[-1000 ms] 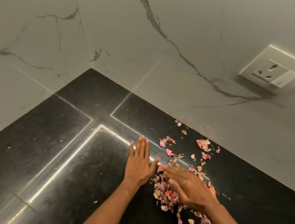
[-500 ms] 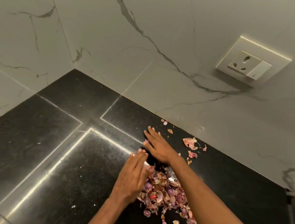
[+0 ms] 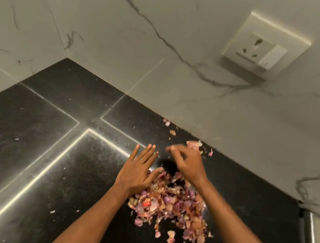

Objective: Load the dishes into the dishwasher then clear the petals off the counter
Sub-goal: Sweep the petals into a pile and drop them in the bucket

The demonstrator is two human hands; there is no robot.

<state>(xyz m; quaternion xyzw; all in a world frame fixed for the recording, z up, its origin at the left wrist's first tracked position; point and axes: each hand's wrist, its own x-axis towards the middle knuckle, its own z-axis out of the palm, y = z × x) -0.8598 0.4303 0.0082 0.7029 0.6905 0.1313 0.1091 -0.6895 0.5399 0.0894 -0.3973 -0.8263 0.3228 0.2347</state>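
Petals (image 3: 169, 201) are found largely heaped on the desk (image 3: 44, 168); strays (image 3: 172, 132) remain beyond the heap, toward the wall; left hand (image 3: 138, 173) is laid flat, fingers straight, against the heap; right hand (image 3: 189, 163) is blurred, grip indeterminable; removal is judged outstanding; no dishes are seen.

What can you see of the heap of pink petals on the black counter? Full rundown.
The heap of pink and tan petals is a loose mound of thin, dry-looking flakes, with one bright red bit near its left edge. It lies on the glossy black stone counter, between the two forearms. The left hand lies flat against its far left edge, fingers straight. The right hand, blurred, is at its far right side. Stray petals lie beyond, near the marble wall.
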